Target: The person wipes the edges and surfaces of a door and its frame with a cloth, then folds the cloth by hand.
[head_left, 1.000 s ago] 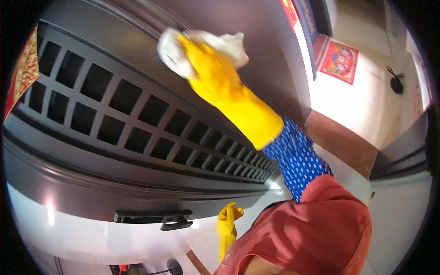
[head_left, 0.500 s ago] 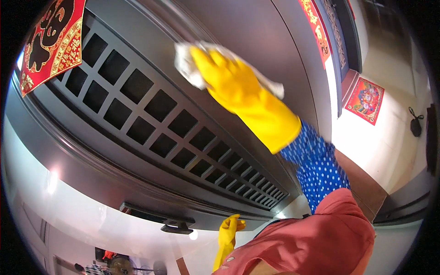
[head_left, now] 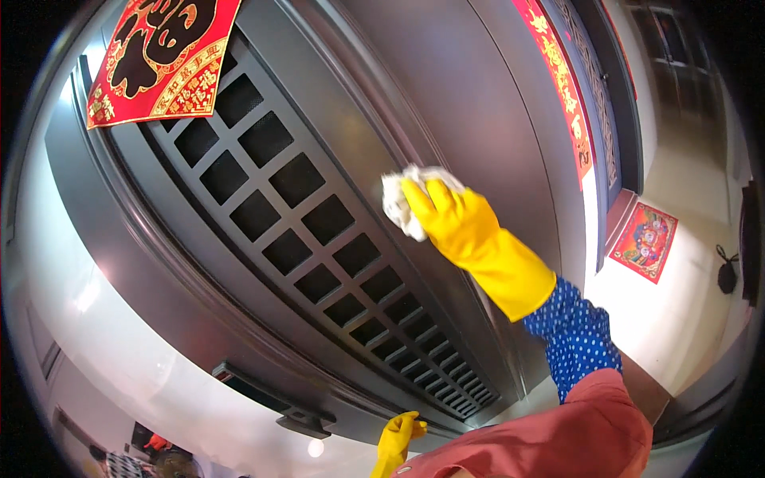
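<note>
My right hand [head_left: 456, 219], in a long yellow rubber glove, is closed on a crumpled white cloth [head_left: 404, 209]. It presses the cloth against a dark brown door [head_left: 351, 151], on the raised moulding just right of the grid panel. A blue sleeve cover with white dots [head_left: 575, 331] covers that forearm. My left hand [head_left: 405, 430], in a matching yellow glove, hangs low near the bottom edge of the view. Its fingers are loosely bent and apart, with nothing seen in them.
A red and gold paper decoration [head_left: 163, 60] covers the panel's upper left. A dark door handle [head_left: 271, 400] juts out at lower left. On the right are a red paper strip [head_left: 558, 76], a red picture mat [head_left: 645, 241] on the pale floor and a small black object [head_left: 727, 275].
My right hand has moved with the cloth down and to the right along the door. The view has shifted, so the door and red decorations appear displaced. My left hand stays low.
</note>
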The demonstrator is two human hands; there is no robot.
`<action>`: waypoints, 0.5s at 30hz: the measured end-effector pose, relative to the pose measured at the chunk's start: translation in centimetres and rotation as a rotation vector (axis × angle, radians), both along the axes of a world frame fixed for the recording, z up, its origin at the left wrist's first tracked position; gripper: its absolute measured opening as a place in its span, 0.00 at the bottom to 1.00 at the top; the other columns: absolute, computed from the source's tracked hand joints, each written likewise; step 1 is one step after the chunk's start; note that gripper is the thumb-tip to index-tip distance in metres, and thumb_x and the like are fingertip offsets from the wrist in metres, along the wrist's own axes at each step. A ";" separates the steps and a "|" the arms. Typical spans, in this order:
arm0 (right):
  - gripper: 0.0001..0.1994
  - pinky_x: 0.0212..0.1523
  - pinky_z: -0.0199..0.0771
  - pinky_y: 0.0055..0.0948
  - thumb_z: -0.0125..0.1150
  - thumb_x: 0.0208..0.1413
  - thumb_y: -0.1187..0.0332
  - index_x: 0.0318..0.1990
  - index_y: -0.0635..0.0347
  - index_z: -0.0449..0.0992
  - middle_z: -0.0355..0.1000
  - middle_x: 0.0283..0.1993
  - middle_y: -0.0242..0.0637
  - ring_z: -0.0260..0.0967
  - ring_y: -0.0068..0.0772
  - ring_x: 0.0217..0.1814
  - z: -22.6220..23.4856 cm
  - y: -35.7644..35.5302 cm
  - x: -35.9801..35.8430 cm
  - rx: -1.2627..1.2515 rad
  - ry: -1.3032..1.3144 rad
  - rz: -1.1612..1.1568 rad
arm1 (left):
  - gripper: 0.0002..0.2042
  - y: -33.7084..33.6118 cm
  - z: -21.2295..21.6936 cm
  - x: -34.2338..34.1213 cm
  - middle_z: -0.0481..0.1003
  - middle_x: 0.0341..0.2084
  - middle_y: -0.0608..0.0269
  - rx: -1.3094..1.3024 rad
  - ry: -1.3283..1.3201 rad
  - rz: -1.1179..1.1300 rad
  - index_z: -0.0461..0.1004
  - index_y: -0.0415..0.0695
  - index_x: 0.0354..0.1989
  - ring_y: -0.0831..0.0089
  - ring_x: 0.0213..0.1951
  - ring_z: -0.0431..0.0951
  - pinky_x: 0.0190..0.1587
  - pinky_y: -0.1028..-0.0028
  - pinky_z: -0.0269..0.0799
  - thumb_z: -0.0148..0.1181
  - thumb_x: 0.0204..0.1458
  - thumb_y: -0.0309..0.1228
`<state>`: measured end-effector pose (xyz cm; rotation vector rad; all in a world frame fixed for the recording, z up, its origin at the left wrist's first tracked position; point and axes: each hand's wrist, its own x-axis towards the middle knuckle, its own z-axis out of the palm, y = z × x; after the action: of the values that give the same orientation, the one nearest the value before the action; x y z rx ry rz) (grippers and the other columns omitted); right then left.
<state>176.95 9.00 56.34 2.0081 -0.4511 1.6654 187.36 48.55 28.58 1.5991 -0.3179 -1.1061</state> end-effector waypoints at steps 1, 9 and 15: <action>0.19 0.51 0.78 0.29 0.59 0.53 0.69 0.54 0.57 0.72 0.70 0.47 0.39 0.73 0.38 0.50 2.3 -0.4 0.5 -0.007 -0.024 0.047 | 0.18 0.0 0.0 -0.2 0.81 0.39 0.50 -0.035 -0.009 0.000 0.71 0.36 0.54 0.65 0.39 0.82 0.49 0.69 0.77 0.51 0.66 0.39; 0.21 0.48 0.76 0.39 0.59 0.56 0.70 0.59 0.53 0.71 0.72 0.52 0.45 0.74 0.47 0.49 13.0 -6.3 -7.9 -0.317 -0.253 0.423 | 0.16 -2.1 -3.9 -11.1 0.81 0.34 0.56 -0.077 -0.113 -0.008 0.75 0.38 0.50 0.70 0.34 0.80 0.42 0.72 0.76 0.51 0.66 0.39; 0.20 0.45 0.75 0.36 0.58 0.57 0.71 0.58 0.51 0.73 0.74 0.45 0.43 0.74 0.44 0.47 -6.0 1.2 -23.7 -0.534 -0.452 0.196 | 0.15 4.3 -17.7 -19.9 0.80 0.33 0.56 -0.183 -0.180 0.074 0.75 0.39 0.50 0.69 0.34 0.80 0.44 0.70 0.77 0.53 0.64 0.38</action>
<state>153.25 10.15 50.31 1.3225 0.0559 2.0953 167.43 52.83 10.86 1.5364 -0.4626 -0.8535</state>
